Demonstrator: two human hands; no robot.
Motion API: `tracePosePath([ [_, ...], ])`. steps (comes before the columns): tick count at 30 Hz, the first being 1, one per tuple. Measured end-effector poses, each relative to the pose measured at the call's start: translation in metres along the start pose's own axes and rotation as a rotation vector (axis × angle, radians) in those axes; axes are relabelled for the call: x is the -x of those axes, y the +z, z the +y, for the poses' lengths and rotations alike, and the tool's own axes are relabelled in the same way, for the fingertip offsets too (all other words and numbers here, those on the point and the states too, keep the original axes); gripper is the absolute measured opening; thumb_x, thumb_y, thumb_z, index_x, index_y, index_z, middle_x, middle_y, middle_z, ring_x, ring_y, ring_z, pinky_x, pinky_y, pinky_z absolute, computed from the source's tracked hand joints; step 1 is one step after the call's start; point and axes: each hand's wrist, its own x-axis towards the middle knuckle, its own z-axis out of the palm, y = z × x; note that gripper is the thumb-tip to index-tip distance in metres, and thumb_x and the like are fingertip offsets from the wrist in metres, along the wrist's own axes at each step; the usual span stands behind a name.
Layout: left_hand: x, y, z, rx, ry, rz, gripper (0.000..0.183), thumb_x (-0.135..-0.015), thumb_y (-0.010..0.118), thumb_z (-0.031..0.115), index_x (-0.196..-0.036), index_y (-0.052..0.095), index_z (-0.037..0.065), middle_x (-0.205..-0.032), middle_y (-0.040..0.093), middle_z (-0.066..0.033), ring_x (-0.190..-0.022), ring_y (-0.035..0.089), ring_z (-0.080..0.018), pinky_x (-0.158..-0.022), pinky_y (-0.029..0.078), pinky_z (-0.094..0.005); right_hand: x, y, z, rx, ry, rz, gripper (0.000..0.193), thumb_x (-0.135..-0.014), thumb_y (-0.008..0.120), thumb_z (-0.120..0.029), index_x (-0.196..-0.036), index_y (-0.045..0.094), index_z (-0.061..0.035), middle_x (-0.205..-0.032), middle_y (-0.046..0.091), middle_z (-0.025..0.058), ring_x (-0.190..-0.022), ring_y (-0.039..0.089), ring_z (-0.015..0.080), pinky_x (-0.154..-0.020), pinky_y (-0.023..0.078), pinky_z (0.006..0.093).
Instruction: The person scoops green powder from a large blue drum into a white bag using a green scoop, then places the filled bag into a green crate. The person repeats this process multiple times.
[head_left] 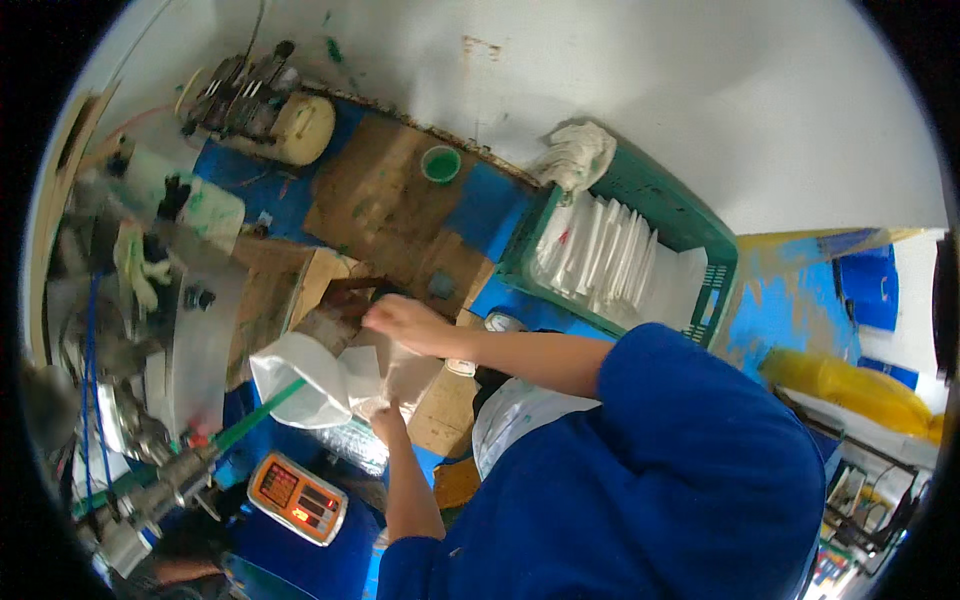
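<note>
My left hand (386, 421) is closed at the lower edge of a pale plastic pouch or sheet (405, 378), seemingly gripping it. Above it my right hand (402, 323) has its fingers bent together by the pouch's upper end, close to a dark brown object (350, 298). What the right fingers hold, if anything, is hidden. Just left of both hands, a white bag-like plastic sleeve (305, 378) gapes around the tip of a green tube (262, 416). That tube runs out of a metal nozzle (178, 478).
An orange scale-like device (298, 498) with a lit display stands at lower left. A green crate (632, 168) holds white packets, with a rag (578, 158) over its corner. A small cup of green stuff (440, 164) rests on cardboard. A motor-like machine (265, 118) sits far left.
</note>
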Motion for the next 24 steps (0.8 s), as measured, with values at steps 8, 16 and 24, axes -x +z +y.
tracePosePath([
  [8,0.118,0.063,-0.007,0.131,0.030,-0.336,0.035,-0.077,0.063,0.035,-0.071,0.064,0.000,-0.064,0.063,-0.0148,-0.058,0.062,-0.0266,-0.056,0.048,-0.0378,0.146,-0.368,0.134,0.535,0.608,0.861,0.043,-0.085,0.056,-0.042,-0.097,0.060,0.0000,-0.092,0.063,0.0200,-0.087,0.060,0.0330,-0.076,0.044,0.0402],
  [16,0.146,0.054,0.060,0.187,0.004,-0.446,0.025,-0.079,0.063,0.026,-0.077,0.062,0.002,-0.062,0.061,-0.0085,-0.050,0.059,-0.0160,-0.045,0.046,-0.0292,0.180,-0.393,0.234,0.816,1.098,0.227,0.054,-0.081,0.054,-0.045,-0.109,0.054,0.0005,-0.104,0.061,0.0223,-0.104,0.057,0.0374,-0.087,0.045,0.0471],
  [24,0.175,0.020,0.092,0.465,-0.002,-0.291,0.025,-0.079,0.065,0.025,-0.081,0.063,0.000,-0.068,0.063,-0.0092,-0.057,0.060,-0.0151,-0.048,0.047,-0.0287,0.131,-0.296,0.197,0.644,0.577,0.009,0.034,-0.090,0.043,-0.033,-0.107,0.053,-0.0042,-0.100,0.061,0.0232,-0.094,0.058,0.0401,-0.080,0.044,0.0477],
])
